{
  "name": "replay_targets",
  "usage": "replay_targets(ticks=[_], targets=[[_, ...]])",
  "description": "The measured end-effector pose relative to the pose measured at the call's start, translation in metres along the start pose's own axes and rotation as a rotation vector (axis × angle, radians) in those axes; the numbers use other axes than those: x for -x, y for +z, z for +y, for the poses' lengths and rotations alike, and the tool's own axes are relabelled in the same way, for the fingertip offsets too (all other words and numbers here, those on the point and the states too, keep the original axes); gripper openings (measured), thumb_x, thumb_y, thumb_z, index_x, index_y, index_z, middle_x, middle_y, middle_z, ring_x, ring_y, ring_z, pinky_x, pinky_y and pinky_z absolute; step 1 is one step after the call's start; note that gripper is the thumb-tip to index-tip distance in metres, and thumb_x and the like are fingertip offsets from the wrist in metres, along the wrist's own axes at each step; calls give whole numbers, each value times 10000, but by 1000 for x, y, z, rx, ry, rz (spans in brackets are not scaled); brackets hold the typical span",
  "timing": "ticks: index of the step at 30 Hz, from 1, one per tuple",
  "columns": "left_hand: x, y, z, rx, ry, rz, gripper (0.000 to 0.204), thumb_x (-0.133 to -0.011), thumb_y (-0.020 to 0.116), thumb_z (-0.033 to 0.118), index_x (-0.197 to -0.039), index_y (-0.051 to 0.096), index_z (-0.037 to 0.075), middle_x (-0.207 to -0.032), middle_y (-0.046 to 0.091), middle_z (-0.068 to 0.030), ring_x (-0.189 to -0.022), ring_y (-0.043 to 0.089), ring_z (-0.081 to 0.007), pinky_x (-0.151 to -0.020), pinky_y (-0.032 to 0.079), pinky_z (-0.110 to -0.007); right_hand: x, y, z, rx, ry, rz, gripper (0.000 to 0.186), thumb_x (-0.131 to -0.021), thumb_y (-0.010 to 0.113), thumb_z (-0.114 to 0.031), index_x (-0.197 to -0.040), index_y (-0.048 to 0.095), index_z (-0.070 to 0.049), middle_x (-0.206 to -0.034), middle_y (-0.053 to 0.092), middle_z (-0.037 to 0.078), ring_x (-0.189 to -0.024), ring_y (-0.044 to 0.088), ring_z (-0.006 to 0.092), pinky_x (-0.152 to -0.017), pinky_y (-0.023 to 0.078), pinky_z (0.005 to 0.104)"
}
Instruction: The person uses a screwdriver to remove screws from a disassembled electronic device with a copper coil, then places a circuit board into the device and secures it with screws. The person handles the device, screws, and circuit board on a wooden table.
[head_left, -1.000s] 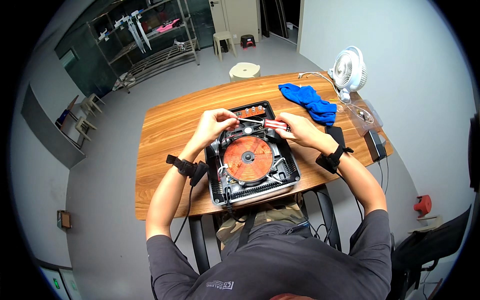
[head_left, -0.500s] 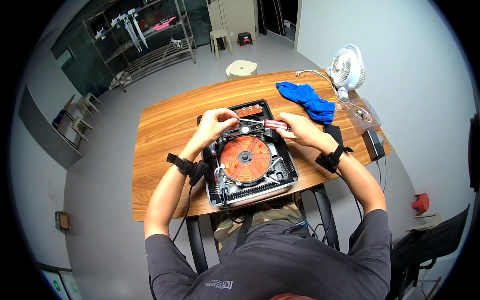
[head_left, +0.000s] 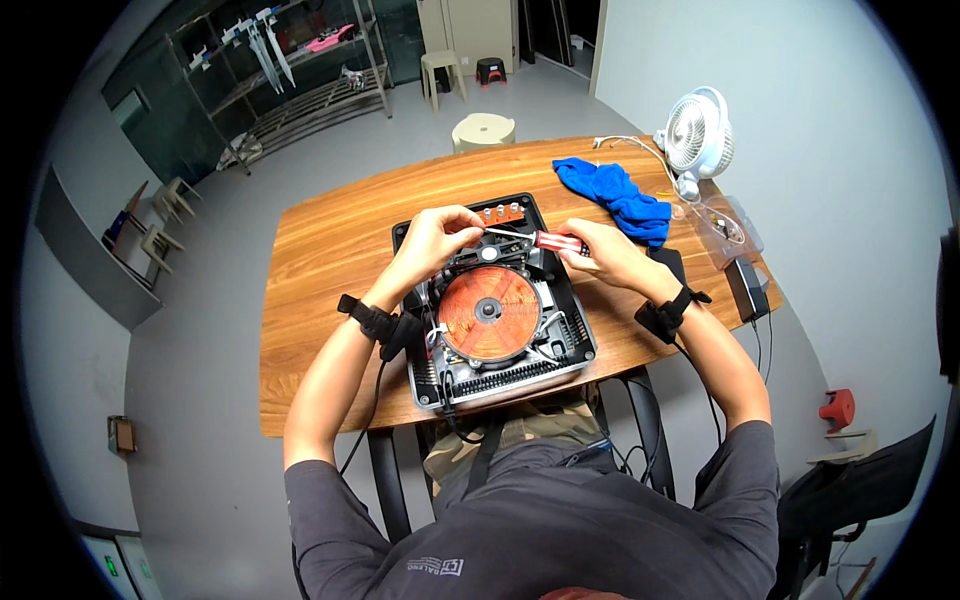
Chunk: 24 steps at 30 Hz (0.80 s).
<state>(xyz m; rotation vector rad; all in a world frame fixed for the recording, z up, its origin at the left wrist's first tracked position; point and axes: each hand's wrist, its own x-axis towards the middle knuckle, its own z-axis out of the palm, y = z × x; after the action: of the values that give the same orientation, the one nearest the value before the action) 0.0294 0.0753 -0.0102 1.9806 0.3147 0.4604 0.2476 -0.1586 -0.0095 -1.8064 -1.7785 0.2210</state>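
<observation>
An opened induction cooker (head_left: 572,372) lies on the wooden table, with its round copper-coloured coil (head_left: 488,312) exposed. Over its far part, my right hand (head_left: 608,256) is closed around the red-and-white handle of a screwdriver (head_left: 562,242). The shaft points left, nearly level. At its tip, the fingers of my left hand (head_left: 440,242) are pinched together; whatever they hold is too small to make out. Behind them sits an orange strip (head_left: 505,213) bearing several small pale knobs.
A blue cloth (head_left: 622,200) lies to the right, near a white fan (head_left: 698,138) and its cable. A clear plastic tray (head_left: 712,245), a dark flat object (head_left: 668,263) and a black box (head_left: 746,288) are along the right edge. Cables hang from both wrists.
Both hands and the screwdriver have shifted slightly away from me and to the right. The tip stays at my left fingers.
</observation>
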Motion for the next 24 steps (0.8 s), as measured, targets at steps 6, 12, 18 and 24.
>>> replay_targets(ticks=[6, 12, 18, 24], targets=[[-4, 7, 2, -63, 38, 24, 146, -920, 702, 90, -1018, 729, -16, -875, 746, -55, -810, 696, -103, -761, 564, -272, 5, -3, 8, 20, -8, 15, 330, -942, 667, -260, -1143, 600, -7, -1003, 669, 181, -923, 660, 325, -823, 525, 388], [-8, 10, 8, -100, 39, -10, 141, -920, 700, 73, -1024, 728, -18, -896, 743, -54, -833, 695, -106, -788, 568, -274, 8, -6, 12, 6, -5, 17, 312, -934, 672, -231, -1136, 602, -4, -994, 666, 173, -906, 655, 313, -817, 521, 376], [-8, 15, 18, -204, 130, 7, 132, -912, 702, 58, -1018, 737, -13, -932, 757, -67, -861, 706, -114, -811, 569, -280, 12, -11, 14, 6, -11, 42, 310, -928, 681, -222, -1142, 615, -8, -990, 671, 162, -896, 651, 293, -812, 518, 369], [-11, 18, 13, -82, 76, -9, 130, -920, 700, 60, -1016, 730, -22, -895, 746, -58, -826, 690, -104, -779, 564, -269, 13, -14, 17, -13, -11, 55, 310, -927, 689, -217, -1147, 626, -9, -998, 675, 144, -901, 649, 270, -815, 515, 357]])
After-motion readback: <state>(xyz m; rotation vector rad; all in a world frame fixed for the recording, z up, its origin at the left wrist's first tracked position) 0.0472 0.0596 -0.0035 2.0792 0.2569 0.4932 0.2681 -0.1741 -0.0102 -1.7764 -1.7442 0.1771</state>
